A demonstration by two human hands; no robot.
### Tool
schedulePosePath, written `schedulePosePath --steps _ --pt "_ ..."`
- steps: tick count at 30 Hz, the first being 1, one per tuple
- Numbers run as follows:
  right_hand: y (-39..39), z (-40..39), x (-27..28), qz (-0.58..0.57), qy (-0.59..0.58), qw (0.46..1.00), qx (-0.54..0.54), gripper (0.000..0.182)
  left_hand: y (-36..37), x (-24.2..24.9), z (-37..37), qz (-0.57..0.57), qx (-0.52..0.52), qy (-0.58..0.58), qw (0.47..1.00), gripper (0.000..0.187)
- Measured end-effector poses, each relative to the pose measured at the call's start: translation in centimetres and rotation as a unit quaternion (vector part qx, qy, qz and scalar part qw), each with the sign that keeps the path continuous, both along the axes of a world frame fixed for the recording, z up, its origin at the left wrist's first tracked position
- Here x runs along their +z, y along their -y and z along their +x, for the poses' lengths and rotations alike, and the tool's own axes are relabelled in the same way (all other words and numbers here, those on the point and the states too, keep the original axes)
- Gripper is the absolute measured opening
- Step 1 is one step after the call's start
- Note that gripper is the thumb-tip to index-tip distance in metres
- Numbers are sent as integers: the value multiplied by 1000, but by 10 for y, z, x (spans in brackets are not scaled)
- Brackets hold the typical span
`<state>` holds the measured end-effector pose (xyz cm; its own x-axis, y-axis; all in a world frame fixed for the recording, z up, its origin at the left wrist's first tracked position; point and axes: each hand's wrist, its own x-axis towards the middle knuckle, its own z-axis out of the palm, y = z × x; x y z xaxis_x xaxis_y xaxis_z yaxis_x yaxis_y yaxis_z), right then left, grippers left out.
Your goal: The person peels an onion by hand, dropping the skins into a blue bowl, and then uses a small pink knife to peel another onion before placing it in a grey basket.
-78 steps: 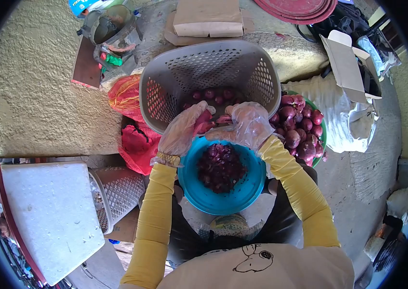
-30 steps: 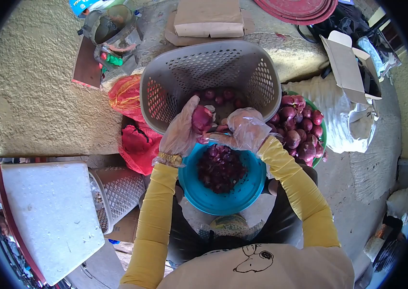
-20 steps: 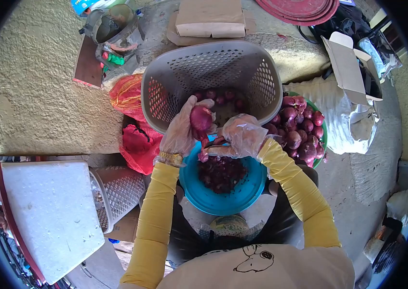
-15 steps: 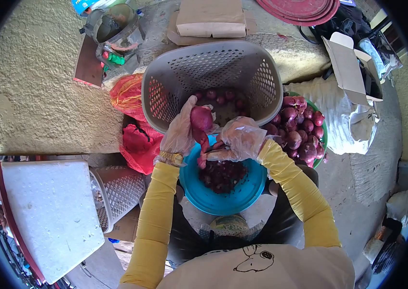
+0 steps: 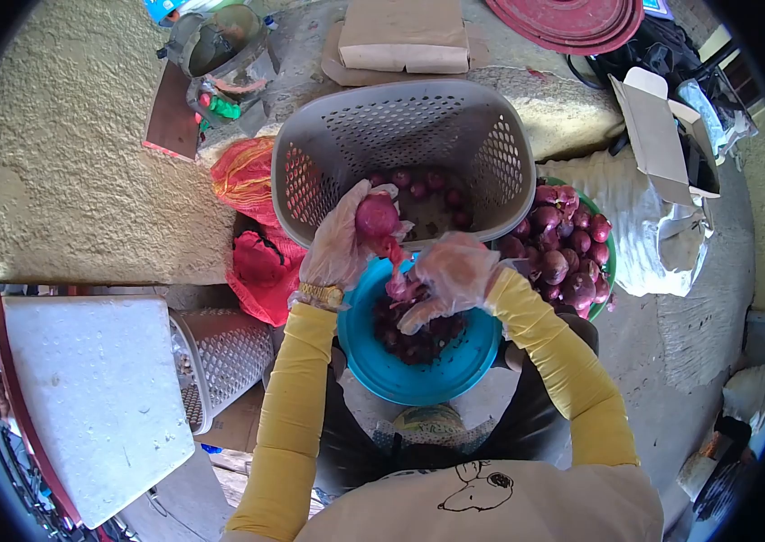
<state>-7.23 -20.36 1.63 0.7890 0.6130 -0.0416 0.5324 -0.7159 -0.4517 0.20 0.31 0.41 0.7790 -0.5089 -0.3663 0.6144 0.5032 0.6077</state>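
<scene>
My left hand (image 5: 339, 244), in a clear plastic glove, is closed around a red onion (image 5: 377, 217) above the front rim of the grey basket. A strip of onion skin (image 5: 395, 256) hangs from the onion toward the blue basin (image 5: 362, 366). My right hand (image 5: 459, 274), also gloved and slightly blurred, is over the basin with its fingers apart, beside the loose skin. Dark red skins (image 5: 418, 339) lie in the basin. Inside the perforated grey basket (image 5: 405, 95), several red onions (image 5: 418, 190) rest on the bottom.
A green-rimmed tub of red onions (image 5: 572, 244) stands to the right. Left of the basket lies a red mesh sack (image 5: 265, 271). A white foam board (image 5: 93, 397) and a light slatted basket (image 5: 229, 357) are at lower left. Cardboard (image 5: 405, 36) sits on the ledge behind.
My right hand has moved slightly down and away from the onion, its fingers parting. The skin strip now dangles lower over the basin. My left hand keeps holding the onion.
</scene>
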Motion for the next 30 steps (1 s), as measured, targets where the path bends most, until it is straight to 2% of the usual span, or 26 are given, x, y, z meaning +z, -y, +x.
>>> schedulePosePath --steps 1,2,5,7,9,13,14,15,19,21,22,23,24,25,26,27,28,30 --pt "0 3 2 118 96 988 -18 73 2 3 -2 0 2 0 1000 45" --pt "7 2 9 81 111 990 -19 68 7 6 -3 6 23 -26 999 45" --pt "13 3 12 105 157 980 -55 69 9 6 -3 21 35 -43 998 42" --pt "15 2 28 74 150 984 -66 77 8 7 -4 29 26 -34 999 40" --pt "12 3 33 83 10 980 -179 83 6 11 -6 3 -22 28 999 38" --pt "7 3 25 157 21 952 -260 83 4 -10 0 -13 -51 38 998 39" --pt "6 4 23 169 10 948 -271 84 5 -16 -2 123 -33 180 975 41" --pt "5 4 23 181 -2 942 -282 86 7 -17 -3 254 -13 315 914 42" --pt "4 5 29 138 -4 951 -278 80 10 -12 -5 239 -6 316 918 42" --pt "5 6 24 158 -60 951 -258 74 9 -3 -6 245 -23 396 885 40" --pt "6 6 23 158 -61 951 -258 74 7 3 -4 245 -23 396 885 40" --pt "6 6 21 147 -39 957 -245 71 4 11 -1 301 -24 543 783 40" --pt "6 6 22 136 -17 963 -232 67 3 15 1 347 -23 672 654 41" --pt "5 6 25 136 -17 963 -232 67 4 13 1 347 -23 672 653 41" --pt "4 4 31 141 -25 960 -240 64 5 8 1 325 -37 609 723 26" --pt "3 3 34 146 -33 957 -248 61 6 6 1 299 -52 539 786 41" --pt "5 4 30 146 -33 957 -248 61 6 5 1 299 -52 539 786 41" --pt "7 6 16 118 28 966 -227 53 6 7 1 325 -9 635 701 40"
